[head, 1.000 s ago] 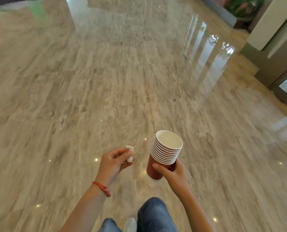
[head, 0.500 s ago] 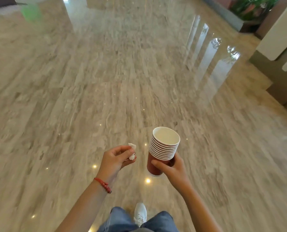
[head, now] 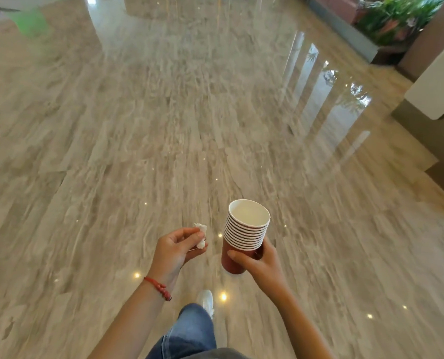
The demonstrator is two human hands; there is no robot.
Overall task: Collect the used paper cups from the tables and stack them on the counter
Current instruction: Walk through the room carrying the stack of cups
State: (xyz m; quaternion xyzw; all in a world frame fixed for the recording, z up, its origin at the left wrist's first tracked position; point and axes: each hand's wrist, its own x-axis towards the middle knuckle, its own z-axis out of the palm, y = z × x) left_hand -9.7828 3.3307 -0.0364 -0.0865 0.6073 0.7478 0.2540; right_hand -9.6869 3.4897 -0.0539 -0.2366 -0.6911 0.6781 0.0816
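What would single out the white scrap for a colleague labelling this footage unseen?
Above the polished marble floor, the left hand pinches a crumpled white tissue. Unlike the stack of red paper cups beside it, it is shapeless.

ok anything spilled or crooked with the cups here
Nothing spilled. The stack of cups sits nested and only slightly tilted in the right hand. The left hand pinches a crumpled tissue.

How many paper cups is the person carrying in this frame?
About 11, judging by the rims, all nested in one red stack held upright by the right hand. The exact count is uncertain. The left hand holds a crumpled tissue, no cup.
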